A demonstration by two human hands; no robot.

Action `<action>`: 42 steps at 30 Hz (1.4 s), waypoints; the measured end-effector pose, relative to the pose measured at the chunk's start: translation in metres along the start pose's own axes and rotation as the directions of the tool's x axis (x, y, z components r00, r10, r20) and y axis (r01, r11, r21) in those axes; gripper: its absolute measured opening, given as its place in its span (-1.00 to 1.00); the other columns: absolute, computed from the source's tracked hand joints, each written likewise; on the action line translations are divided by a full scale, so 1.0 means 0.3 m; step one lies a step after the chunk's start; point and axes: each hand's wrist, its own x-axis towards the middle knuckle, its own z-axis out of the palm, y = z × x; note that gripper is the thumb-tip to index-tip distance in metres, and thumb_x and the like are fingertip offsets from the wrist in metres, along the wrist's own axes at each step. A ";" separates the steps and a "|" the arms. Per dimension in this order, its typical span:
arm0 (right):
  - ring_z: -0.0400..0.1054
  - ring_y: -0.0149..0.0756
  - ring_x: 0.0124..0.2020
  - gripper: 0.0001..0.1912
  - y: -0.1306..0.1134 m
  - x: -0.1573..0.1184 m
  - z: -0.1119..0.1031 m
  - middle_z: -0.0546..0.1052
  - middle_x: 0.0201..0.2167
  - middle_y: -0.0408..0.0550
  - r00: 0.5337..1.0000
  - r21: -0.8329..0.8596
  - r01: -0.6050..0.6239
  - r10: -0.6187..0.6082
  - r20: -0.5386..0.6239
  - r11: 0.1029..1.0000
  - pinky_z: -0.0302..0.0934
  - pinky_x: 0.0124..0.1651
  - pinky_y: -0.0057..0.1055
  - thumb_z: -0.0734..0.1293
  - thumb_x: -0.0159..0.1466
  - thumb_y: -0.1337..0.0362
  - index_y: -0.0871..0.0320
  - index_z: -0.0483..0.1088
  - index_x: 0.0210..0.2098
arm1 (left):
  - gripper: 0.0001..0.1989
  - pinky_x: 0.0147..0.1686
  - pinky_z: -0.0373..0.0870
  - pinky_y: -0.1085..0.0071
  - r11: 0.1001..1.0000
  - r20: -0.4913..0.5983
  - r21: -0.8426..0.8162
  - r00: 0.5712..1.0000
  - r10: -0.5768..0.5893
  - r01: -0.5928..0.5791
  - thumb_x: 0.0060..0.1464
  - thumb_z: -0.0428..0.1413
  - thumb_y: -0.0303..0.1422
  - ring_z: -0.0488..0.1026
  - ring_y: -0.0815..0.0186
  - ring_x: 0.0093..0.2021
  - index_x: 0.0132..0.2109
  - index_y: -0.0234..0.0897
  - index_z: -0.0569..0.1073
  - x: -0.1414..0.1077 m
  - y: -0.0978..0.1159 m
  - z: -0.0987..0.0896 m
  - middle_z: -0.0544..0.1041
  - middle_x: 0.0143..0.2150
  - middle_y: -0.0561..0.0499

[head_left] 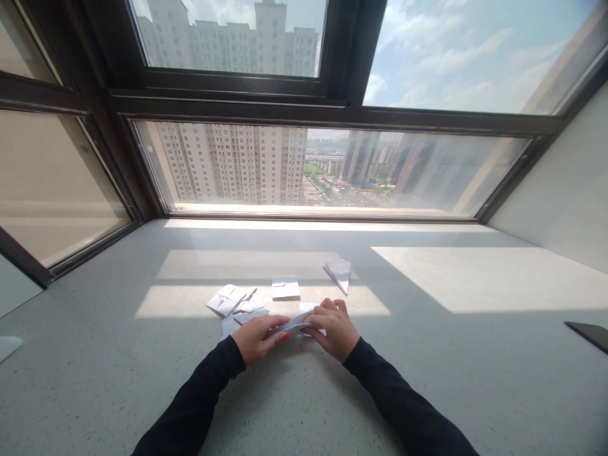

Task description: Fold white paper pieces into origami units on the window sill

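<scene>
Between my two hands is a piece of folded white paper (295,325), held just above the pale sill. My left hand (259,339) pinches its left end, thumb below and fingers above. At the other end my right hand (335,329) grips the paper with the thumb underneath and the fingers bent over it. A pile of folded paper pieces (232,299) lies beyond my left hand. Straight ahead sits a square folded paper (285,287), and a pointed folded paper (339,275) rests past my right hand. Another white paper shows partly behind the held one.
The speckled white windowsill (403,380) runs up to a dark window frame (323,218). At the far right edge lies a dark flat object (589,334). A white object (8,346) is cut off at the left edge. Sunlight patches cross the sill.
</scene>
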 end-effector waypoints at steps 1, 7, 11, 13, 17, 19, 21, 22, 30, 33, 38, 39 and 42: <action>0.13 -0.34 -0.40 -0.89 -0.003 -0.001 0.002 0.43 -0.55 -0.17 1.000 0.005 0.004 -0.004 -0.008 1.000 -0.20 -0.30 -0.32 0.26 0.10 0.26 0.06 0.40 -0.52 | -0.68 -0.19 0.25 0.41 0.999 0.002 0.040 1.000 0.013 -0.013 0.02 -0.09 -0.27 0.36 0.28 -0.19 -0.09 -0.26 0.35 0.001 -0.002 0.007 0.46 -0.16 -0.04; 0.15 -0.31 -0.36 -0.92 -0.016 -0.002 0.016 0.41 -0.47 -0.14 0.997 -0.002 -0.026 0.025 -0.066 1.000 -0.14 -0.28 -0.34 0.27 0.08 0.23 0.09 0.36 -0.43 | -0.70 -0.24 0.29 0.39 0.968 -0.039 0.250 0.999 0.015 -0.005 0.05 -0.13 -0.37 0.39 0.27 -0.24 -0.07 -0.21 0.34 0.004 -0.017 0.019 0.48 -0.21 -0.03; 0.15 -0.19 -0.23 -0.62 -0.011 -0.004 0.022 0.34 -0.27 0.02 0.962 0.050 -0.060 0.071 -0.264 0.997 -0.03 -0.24 -0.32 0.29 0.01 0.08 0.19 0.24 -0.26 | -0.71 -0.26 0.31 0.40 0.948 -0.130 0.316 0.991 0.013 0.030 0.05 -0.12 -0.38 0.40 0.28 -0.25 -0.08 -0.20 0.34 -0.003 -0.017 0.008 0.48 -0.22 -0.03; 0.14 -0.17 -0.20 -0.58 -0.006 -0.005 0.022 0.32 -0.24 0.05 0.947 0.072 -0.035 0.056 -0.316 0.997 0.00 -0.21 -0.30 0.28 0.01 0.05 0.19 0.20 -0.24 | -0.72 -0.28 0.32 0.39 0.933 -0.135 0.356 0.991 -0.006 0.055 0.05 -0.12 -0.38 0.41 0.28 -0.28 -0.09 -0.20 0.36 -0.005 -0.014 0.006 0.49 -0.25 -0.04; 0.15 -0.16 -0.18 -0.57 -0.002 -0.004 0.020 0.34 -0.22 0.05 0.960 0.087 0.009 0.016 -0.280 0.996 -0.01 -0.17 -0.29 0.29 0.02 0.07 0.19 0.20 -0.21 | -0.72 -0.27 0.31 0.38 0.917 -0.119 0.396 0.993 -0.007 0.054 0.05 -0.13 -0.40 0.40 0.28 -0.26 -0.11 -0.21 0.37 -0.006 -0.004 0.009 0.48 -0.24 -0.05; 0.18 -0.20 -0.21 -0.62 -0.004 -0.002 0.020 0.39 -0.25 0.01 0.975 0.072 0.023 -0.006 -0.221 0.997 -0.04 -0.16 -0.29 0.29 0.04 0.13 0.17 0.24 -0.19 | -0.72 -0.27 0.30 0.38 0.911 -0.106 0.411 0.994 0.002 0.042 0.05 -0.14 -0.41 0.40 0.28 -0.26 -0.11 -0.21 0.36 -0.005 0.001 0.008 0.48 -0.24 -0.05; 0.22 -0.27 -0.29 -0.80 -0.006 -0.001 0.022 0.44 -0.37 -0.09 0.987 0.048 0.033 -0.025 -0.157 0.998 -0.08 -0.16 -0.29 0.28 0.08 0.22 0.12 0.31 -0.29 | -0.72 -0.28 0.30 0.37 0.899 -0.072 0.438 0.997 0.022 0.012 0.06 -0.14 -0.40 0.39 0.27 -0.27 -0.10 -0.21 0.34 -0.004 0.006 0.005 0.48 -0.23 -0.05; 0.22 -0.30 -0.34 -0.89 -0.007 -0.001 0.023 0.45 -0.44 -0.13 0.990 0.038 0.034 -0.029 -0.137 0.999 -0.10 -0.16 -0.29 0.27 0.09 0.26 0.11 0.34 -0.36 | -0.72 -0.29 0.29 0.37 0.889 -0.052 0.458 0.998 0.034 -0.006 0.06 -0.15 -0.39 0.39 0.27 -0.27 -0.10 -0.21 0.34 -0.003 0.010 0.004 0.48 -0.24 -0.04; 0.19 -0.36 -0.43 -0.87 -0.006 0.000 0.034 0.45 -0.53 -0.14 0.989 0.027 0.043 -0.039 -0.143 0.999 -0.11 -0.24 -0.35 0.23 0.14 0.27 0.12 0.39 -0.48 | -0.63 -0.47 0.27 0.41 0.744 -0.113 0.653 0.989 -0.092 0.144 0.07 -0.21 -0.14 0.42 0.22 -0.38 -0.16 -0.27 0.31 -0.002 0.034 0.007 0.46 -0.32 -0.11; 0.18 -0.35 -0.43 -0.86 -0.007 0.002 0.043 0.44 -0.54 -0.13 0.993 0.007 0.059 -0.058 -0.105 0.998 -0.09 -0.28 -0.37 0.22 0.14 0.28 0.12 0.39 -0.49 | -0.66 -0.57 0.25 0.41 0.682 -0.083 0.697 0.970 -0.229 0.221 0.06 -0.19 -0.15 0.43 0.18 -0.46 -0.30 -0.30 0.33 -0.002 0.036 0.009 0.47 -0.39 -0.12; 0.18 -0.35 -0.44 -0.83 -0.007 0.004 0.045 0.43 -0.52 -0.11 0.992 -0.008 0.064 -0.064 -0.110 0.998 -0.08 -0.33 -0.38 0.18 0.18 0.28 0.13 0.38 -0.44 | -0.60 -0.59 0.24 0.39 0.676 -0.101 0.711 0.979 -0.175 0.194 0.06 -0.22 -0.13 0.43 0.14 -0.48 -0.33 -0.33 0.35 0.000 0.037 0.007 0.48 -0.43 -0.17; 0.18 -0.35 -0.45 -0.83 -0.006 0.004 0.046 0.43 -0.54 -0.11 0.993 -0.015 0.064 -0.065 -0.102 0.998 -0.08 -0.34 -0.39 0.18 0.18 0.28 0.13 0.38 -0.44 | -0.60 -0.59 0.24 0.39 0.676 -0.112 0.711 0.980 -0.163 0.193 0.06 -0.22 -0.13 0.43 0.15 -0.49 -0.34 -0.34 0.35 0.000 0.036 0.008 0.48 -0.44 -0.17; 0.18 -0.35 -0.47 -0.83 -0.001 0.002 0.050 0.43 -0.56 -0.11 0.992 -0.031 0.067 -0.070 -0.105 0.997 -0.08 -0.36 -0.39 0.18 0.18 0.28 0.14 0.37 -0.45 | -0.61 -0.58 0.24 0.43 0.667 -0.144 0.718 0.980 -0.138 0.199 0.05 -0.19 -0.12 0.43 0.18 -0.50 -0.35 -0.34 0.35 0.001 0.031 0.011 0.48 -0.47 -0.16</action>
